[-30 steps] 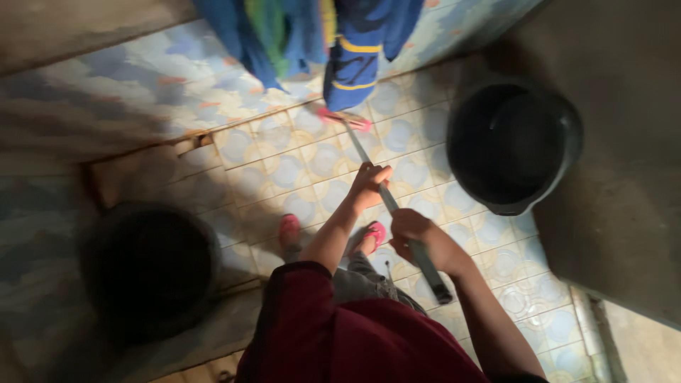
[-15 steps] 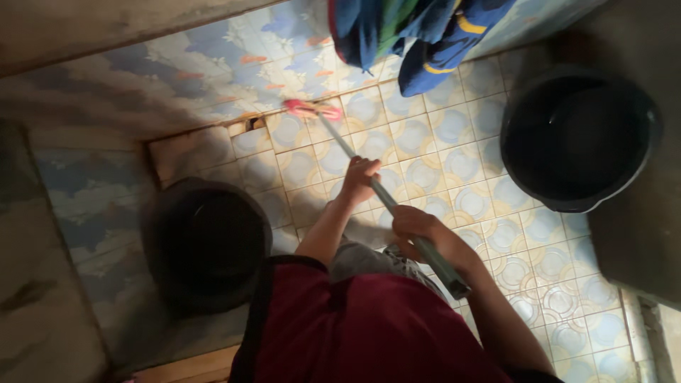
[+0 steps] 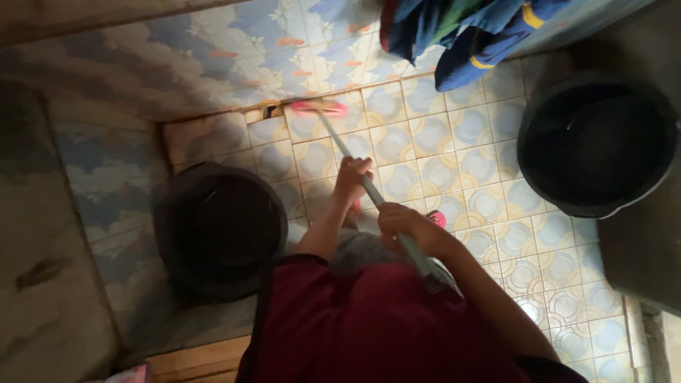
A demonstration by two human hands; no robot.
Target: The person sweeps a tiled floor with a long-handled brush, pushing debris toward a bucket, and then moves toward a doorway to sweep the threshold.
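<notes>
Scrubbing along the wall's foot likely goes best with the pink brush head (image 3: 319, 108) pressed flat on the tile floor (image 3: 482, 170). The left hand (image 3: 352, 179) wraps the pole (image 3: 369, 191) higher up, the right hand (image 3: 408, 225) lower; both are clenched around it.

A strip of bare tiled floor (image 3: 468, 170) runs open between the dark bucket (image 3: 220, 230) on the left and the black bucket (image 3: 599, 145) on the right. Hanging blue cloths (image 3: 461, 28) crowd the far wall (image 3: 234, 57), and a grey ledge (image 3: 649, 248) closes the right side.
</notes>
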